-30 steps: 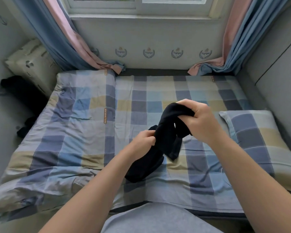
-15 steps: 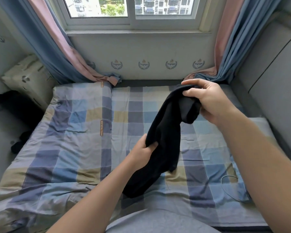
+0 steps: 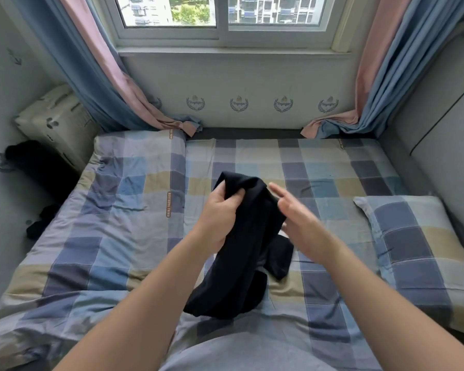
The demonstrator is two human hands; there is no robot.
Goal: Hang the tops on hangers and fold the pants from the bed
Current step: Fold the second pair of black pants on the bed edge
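Grips a bunched fold near the top of the black garment (image 3: 248,236) with the left hand (image 3: 220,212), fingers (image 3: 235,196) curled tight round the cloth. Holds the right hand (image 3: 300,220) open just beside the garment's right edge, fingers (image 3: 279,191) straight and slightly spread, grasping nothing; cannot tell whether the palm touches cloth. Hangs the garment above the middle of the bed (image 3: 332,167), lower end reaching down to the checked cover (image 3: 113,253) by the near edge. Shows a matching checked pillow (image 3: 413,245) on the bed's right side, a pale pillow (image 3: 54,121) propped in the far left corner, and dark clothing (image 3: 38,162) heaped beside it against the left wall.
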